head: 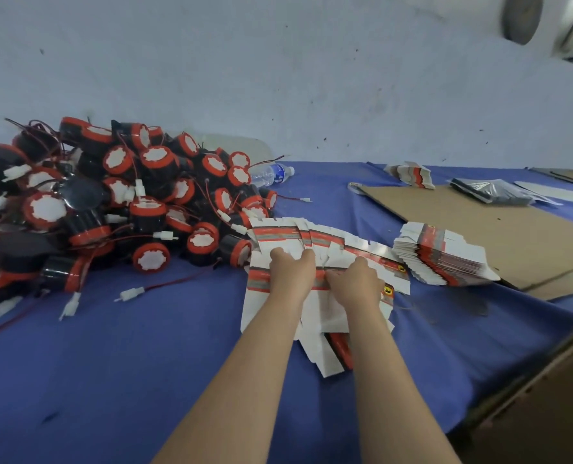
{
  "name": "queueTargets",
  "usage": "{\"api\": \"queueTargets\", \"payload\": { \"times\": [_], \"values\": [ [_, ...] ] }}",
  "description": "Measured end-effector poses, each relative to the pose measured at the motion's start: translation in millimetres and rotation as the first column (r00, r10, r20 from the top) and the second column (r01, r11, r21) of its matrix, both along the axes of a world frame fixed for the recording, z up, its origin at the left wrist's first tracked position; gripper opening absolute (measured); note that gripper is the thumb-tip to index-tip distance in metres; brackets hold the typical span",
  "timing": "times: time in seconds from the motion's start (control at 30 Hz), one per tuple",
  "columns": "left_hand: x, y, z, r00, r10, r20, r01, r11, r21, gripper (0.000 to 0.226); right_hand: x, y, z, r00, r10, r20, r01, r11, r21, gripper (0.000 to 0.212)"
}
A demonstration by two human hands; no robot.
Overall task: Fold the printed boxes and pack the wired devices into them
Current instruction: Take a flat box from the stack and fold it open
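A fanned spread of flat printed boxes (pixel 315 239), white with red and grey bands, lies on the blue table (pixel 110 346) in front of me. My left hand (pixel 290 272) and my right hand (pixel 357 283) both lie on the spread with fingers curled into the sheets, close together. Which single sheet each hand grips is hidden by the fingers. A big heap of round black-and-red wired devices (pixel 121 202) with white connectors fills the table's left side, its edge touching the spread.
A neat stack of flat boxes (pixel 445 259) lies to the right on a brown cardboard sheet (pixel 499 229). A smaller box stack (pixel 412 175), a grey plastic bag (pixel 492 192) and a water bottle (pixel 271 174) lie farther back. The table's edge drops off at right.
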State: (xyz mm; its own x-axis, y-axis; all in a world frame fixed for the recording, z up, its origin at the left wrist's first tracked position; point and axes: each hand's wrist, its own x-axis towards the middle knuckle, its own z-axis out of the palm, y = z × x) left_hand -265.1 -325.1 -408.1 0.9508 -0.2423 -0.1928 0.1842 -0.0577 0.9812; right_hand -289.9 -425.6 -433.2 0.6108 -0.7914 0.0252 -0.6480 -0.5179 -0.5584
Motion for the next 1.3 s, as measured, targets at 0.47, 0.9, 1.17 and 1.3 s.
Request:
{"api": "queueTargets", "payload": {
  "times": [0.47, 0.9, 1.17, 1.3],
  "values": [
    [5, 45, 56, 0.935, 0.226, 0.273, -0.139, 0.943, -0.302, 0.037, -6, 71, 70, 0.566, 0.252, 0.785, -0.281, 0.954, -0.104, 0.039],
    [36, 220, 4, 0.678, 0.398, 0.618, -0.35, 0.914, -0.205, 0.016, 56, 227, 27, 0.429, 0.188, 0.884, -0.851, 0.412, 0.326, 0.045],
    [37, 199, -29, 0.661, 0.393, 0.64, -0.388, 0.908, -0.157, 0.022, 65, 215, 1, 0.483, 0.197, 0.853, -0.822, 0.438, 0.364, 0.029],
    [34, 200, -35, 0.785, 0.162, 0.598, -0.26, 0.962, 0.08, 0.05, 63, 204, -8, 0.567, 0.186, 0.802, -0.788, 0.405, 0.463, 0.023]
  ]
}}
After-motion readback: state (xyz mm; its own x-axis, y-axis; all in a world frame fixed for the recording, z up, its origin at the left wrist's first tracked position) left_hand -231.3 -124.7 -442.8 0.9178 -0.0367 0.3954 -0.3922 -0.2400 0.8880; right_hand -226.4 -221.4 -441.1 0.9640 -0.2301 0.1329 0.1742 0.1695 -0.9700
